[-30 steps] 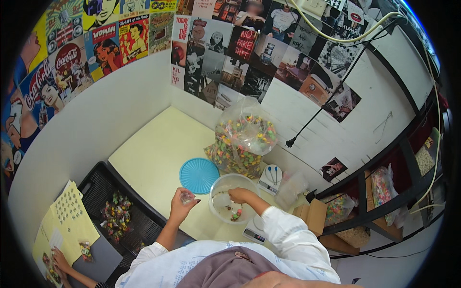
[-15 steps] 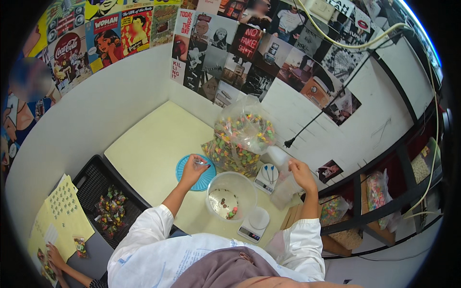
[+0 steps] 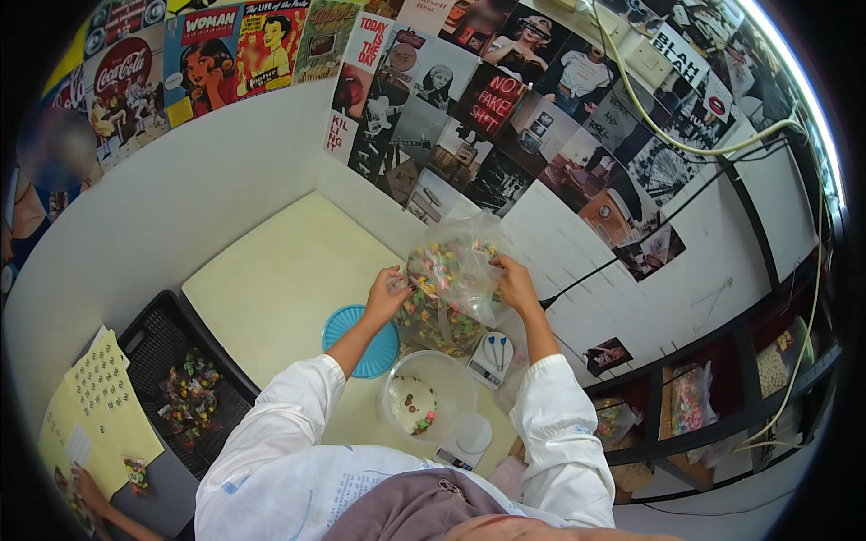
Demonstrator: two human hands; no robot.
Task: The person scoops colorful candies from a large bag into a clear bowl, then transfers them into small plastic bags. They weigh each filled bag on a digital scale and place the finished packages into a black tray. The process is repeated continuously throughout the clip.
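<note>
A large clear plastic bag (image 3: 444, 311) full of small multicoloured pieces stands at the back of the table. My right hand (image 3: 516, 286) is closed on the loose plastic at the bag's upper right. At the bag's left side, my left hand (image 3: 388, 295) has its fingers pinched on a small clear plastic thing whose kind I cannot make out. Nearer me stands a translucent round tub (image 3: 394, 417) with a few pieces at its bottom. A blue ribbed lid (image 3: 374, 347) lies to its left, partly behind my left forearm.
Two small white scales sit right of the tub: one scale (image 3: 488, 368) bears two blue-ended spoons, the other scale (image 3: 471, 436) is nearer. A black crate (image 3: 144, 347) of wrapped packets is at left. Another person's hand (image 3: 90, 494) rests by yellow sheets (image 3: 90, 388). Shelves (image 3: 722, 433) line the right.
Both hands have moved to the bag, the left forward and the right inward. The right hand has let go of a translucent container and taken hold of the bag's plastic.
</note>
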